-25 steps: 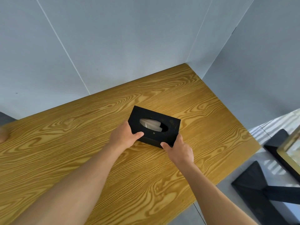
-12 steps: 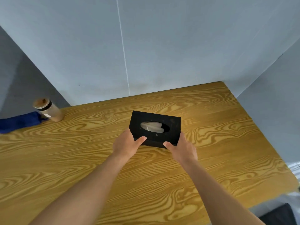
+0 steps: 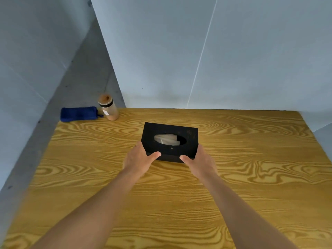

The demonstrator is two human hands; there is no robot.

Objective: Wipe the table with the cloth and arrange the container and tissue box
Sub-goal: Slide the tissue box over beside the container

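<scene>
A black tissue box (image 3: 188, 141) with a white tissue in its oval slot is in the middle of the wooden table (image 3: 251, 186). My left hand (image 3: 138, 159) grips its near left corner, thumb on the top edge. My right hand (image 3: 200, 162) grips its near right corner the same way. Whether the box rests on the table or is lifted a little I cannot tell. A clear container (image 3: 108, 107) with a cork lid stands upright at the far left corner. A folded blue cloth (image 3: 78, 114) lies just left of it, touching it.
Grey walls close the table in at the back and on the left; the right wall starts past the far right corner. Bare wood shows all round the box.
The view has swung to the left, bringing the container and the blue cloth fully into sight. Both hands keep the same hold on the tissue box, which stays near the table's middle.
</scene>
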